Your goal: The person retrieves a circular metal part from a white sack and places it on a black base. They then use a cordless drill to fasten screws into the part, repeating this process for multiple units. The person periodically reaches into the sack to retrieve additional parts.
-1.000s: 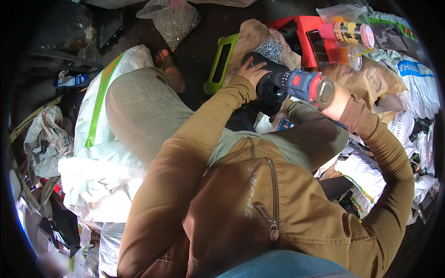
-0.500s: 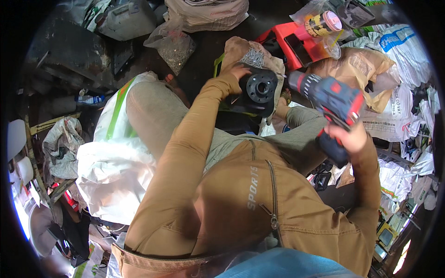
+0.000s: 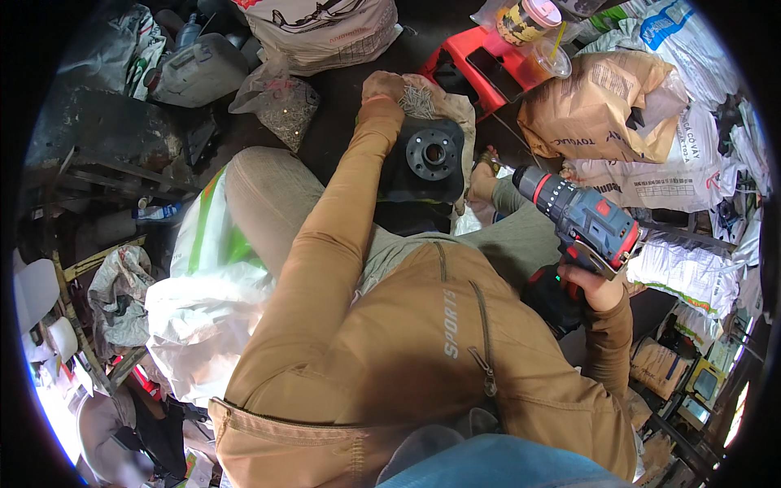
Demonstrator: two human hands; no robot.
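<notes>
My right hand [image 3: 595, 286] grips a cordless drill [image 3: 587, 213] by its handle, above my right thigh; the drill's chuck points up and to the left. My left hand [image 3: 382, 88] is closed in a curl at the left edge of a pile of silvery screws [image 3: 419, 101]. What its fingers hold, if anything, is hidden. The screws lie on a tan cloth or sack [image 3: 455, 107] in front of me. Just nearer than the pile sits a black round flange [image 3: 417, 154] with a ring of holes and a central bore, on a black squarish base [image 3: 397, 184].
A red plastic stool [image 3: 486, 58] holds a phone [image 3: 498, 71], a patterned cup [image 3: 521, 24] and a clear plastic cup [image 3: 549, 61]. Around me are a brown paper sack [image 3: 594, 114], a clear bag of small bits [image 3: 285, 114], a jerrycan [image 3: 199, 71] and a white sack [image 3: 203, 317].
My left hand has gone from the black flange's edge up to the screws and curled. The drill in my right hand has come down and back, away from the flange.
</notes>
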